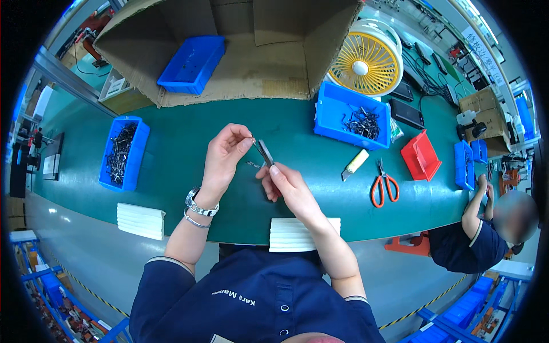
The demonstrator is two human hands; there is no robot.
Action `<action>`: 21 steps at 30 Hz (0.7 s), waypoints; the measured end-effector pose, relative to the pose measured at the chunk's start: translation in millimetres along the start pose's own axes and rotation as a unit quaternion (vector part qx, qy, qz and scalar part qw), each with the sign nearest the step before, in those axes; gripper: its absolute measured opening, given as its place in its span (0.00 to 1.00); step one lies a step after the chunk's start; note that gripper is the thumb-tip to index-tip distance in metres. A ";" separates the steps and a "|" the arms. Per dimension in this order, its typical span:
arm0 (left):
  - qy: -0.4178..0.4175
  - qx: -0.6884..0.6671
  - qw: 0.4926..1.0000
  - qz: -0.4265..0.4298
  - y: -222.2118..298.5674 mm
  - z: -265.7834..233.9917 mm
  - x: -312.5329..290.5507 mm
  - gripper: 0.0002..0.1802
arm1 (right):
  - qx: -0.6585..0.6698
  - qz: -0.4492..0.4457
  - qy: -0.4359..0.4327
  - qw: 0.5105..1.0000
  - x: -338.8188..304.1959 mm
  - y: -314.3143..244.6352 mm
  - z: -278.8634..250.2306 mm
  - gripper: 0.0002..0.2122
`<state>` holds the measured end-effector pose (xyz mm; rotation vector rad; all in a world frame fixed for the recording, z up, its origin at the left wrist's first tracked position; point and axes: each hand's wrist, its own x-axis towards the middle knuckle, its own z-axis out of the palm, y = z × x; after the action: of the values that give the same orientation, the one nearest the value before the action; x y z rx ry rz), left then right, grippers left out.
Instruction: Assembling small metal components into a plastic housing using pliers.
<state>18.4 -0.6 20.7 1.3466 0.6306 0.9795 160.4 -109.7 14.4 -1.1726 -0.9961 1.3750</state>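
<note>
A tiny piece (254, 140) is being pinched by the left hand (226, 151), a grey bar (266, 153) by the right hand (286, 184), binned parts (120, 151) being left untouched.

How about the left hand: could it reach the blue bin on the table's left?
Likely yes: only bare table shows between the left hand and the blue bin, though that hand seems to pinch a small part.

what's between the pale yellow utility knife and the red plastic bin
A pair of orange-handled metal scissors lies between the knife and bin, seen in the head view.
</note>
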 end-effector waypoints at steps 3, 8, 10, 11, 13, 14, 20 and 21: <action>-0.002 0.013 1.000 -0.006 1.3 -0.7 -0.6 0.06 | -0.009 0.013 -0.002 1.000 -4.5 1.9 2.0 0.18; -0.005 0.000 1.000 0.001 1.4 -2.9 -0.6 0.06 | -0.052 0.015 0.012 0.998 -3.7 -1.3 0.7 0.18; -0.006 -0.013 1.000 0.002 1.5 -2.6 -0.5 0.06 | -0.056 0.004 0.019 0.998 -3.1 -3.0 0.3 0.19; -0.011 -0.004 1.000 0.003 1.8 -1.8 -0.3 0.06 | -0.056 0.006 0.018 0.998 -3.0 -2.5 -0.1 0.19; -0.013 0.004 1.000 0.002 1.6 -0.8 -0.3 0.06 | -0.008 0.017 -0.008 1.000 -3.0 -0.9 -0.1 0.19; -0.013 0.003 1.000 0.003 1.3 -0.4 -0.2 0.06 | -0.008 0.020 -0.010 1.000 -2.9 -1.0 0.4 0.19; -0.012 0.004 1.000 -0.005 -1.0 -0.7 0.0 0.06 | 0.015 0.041 -0.030 0.999 -3.2 -2.6 -1.0 0.18; -0.013 0.005 1.000 -0.002 -1.5 -1.1 -0.3 0.06 | 0.022 0.056 -0.029 0.998 -3.0 -2.3 -2.0 0.18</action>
<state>17.7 -0.2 18.9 1.3644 0.6181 0.9557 162.9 -112.5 16.6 -1.1773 -0.9481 1.5194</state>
